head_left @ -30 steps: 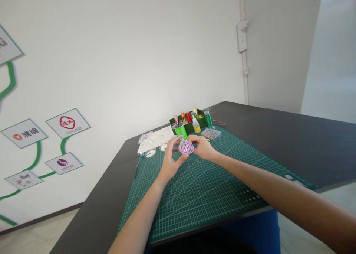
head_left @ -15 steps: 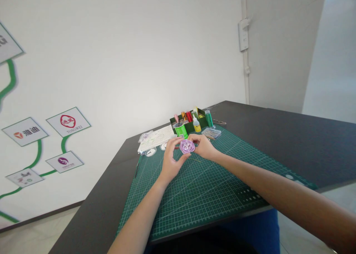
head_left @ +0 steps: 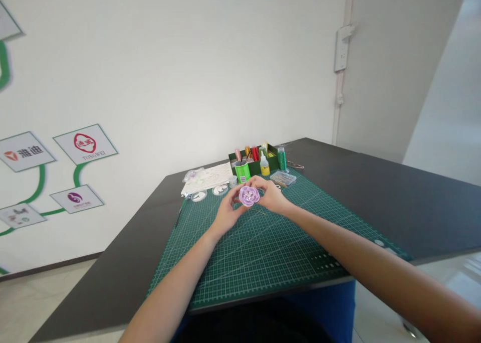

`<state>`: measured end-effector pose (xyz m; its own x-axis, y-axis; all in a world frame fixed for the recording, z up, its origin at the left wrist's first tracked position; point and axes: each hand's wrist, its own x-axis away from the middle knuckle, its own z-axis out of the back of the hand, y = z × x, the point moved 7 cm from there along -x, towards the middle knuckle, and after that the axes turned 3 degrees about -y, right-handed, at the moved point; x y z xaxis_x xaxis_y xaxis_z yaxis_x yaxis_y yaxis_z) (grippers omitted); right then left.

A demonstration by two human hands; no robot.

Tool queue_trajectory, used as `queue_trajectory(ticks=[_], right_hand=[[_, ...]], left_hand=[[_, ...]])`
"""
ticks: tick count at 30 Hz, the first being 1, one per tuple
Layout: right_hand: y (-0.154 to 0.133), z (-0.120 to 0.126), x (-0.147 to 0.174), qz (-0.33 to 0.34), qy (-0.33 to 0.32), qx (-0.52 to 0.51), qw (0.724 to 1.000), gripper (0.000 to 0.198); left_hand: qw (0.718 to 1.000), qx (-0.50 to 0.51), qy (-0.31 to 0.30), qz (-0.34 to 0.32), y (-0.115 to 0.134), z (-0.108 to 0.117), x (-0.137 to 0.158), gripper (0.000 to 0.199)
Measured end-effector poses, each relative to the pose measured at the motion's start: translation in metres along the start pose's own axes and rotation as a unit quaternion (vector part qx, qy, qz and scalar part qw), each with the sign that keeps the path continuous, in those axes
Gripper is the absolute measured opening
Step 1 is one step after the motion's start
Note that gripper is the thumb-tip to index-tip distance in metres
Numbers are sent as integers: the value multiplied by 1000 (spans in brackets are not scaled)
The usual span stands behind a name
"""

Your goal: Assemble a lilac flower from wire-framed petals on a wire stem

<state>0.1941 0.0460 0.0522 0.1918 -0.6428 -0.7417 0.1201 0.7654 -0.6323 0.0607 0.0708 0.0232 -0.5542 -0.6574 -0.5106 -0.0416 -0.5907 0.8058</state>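
Note:
A lilac artificial flower [head_left: 248, 196] with a pale, shiny centre faces up toward me, above the green cutting mat [head_left: 259, 252]. My left hand [head_left: 228, 213] grips it from the left, thumb in front at its lower edge and fingers bent behind. From the right, my right hand [head_left: 271, 194] is closed at the petals, its fingertips partly hidden behind the flower. Whatever lies under the bloom is out of sight.
Behind the hands stand a green cup [head_left: 242, 172] with tools, a glue bottle [head_left: 265, 165] and a dark green box [head_left: 253, 170] of thread spools. Shallow dishes [head_left: 199, 196] and a white textured sheet [head_left: 210, 177] lie left, a clear case [head_left: 283, 178] right.
The camera view has shifted a little. Both hands still hold the flower; the left fingers have drawn closer behind it, and the bloom has turned slightly.

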Motion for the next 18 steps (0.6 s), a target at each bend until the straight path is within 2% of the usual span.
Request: queue_trajectory(ticks=[2,8,13,18], right_hand=[[3,0,1,-6,-1,10,1000,24],[14,2,3,-31,-4,30,999,26],[15,0,4,-28,-10,22,999,28],[21,-3,6,-56,-26,10,998,31]], left_hand=[[1000,27,2,12,-3,0,-1,56],[999,42,-7,28,-9,-4,-2,33],[999,41,-17,14,-5,-9,-2,30],[999,42,-18,14,-6,-11,-2,31]])
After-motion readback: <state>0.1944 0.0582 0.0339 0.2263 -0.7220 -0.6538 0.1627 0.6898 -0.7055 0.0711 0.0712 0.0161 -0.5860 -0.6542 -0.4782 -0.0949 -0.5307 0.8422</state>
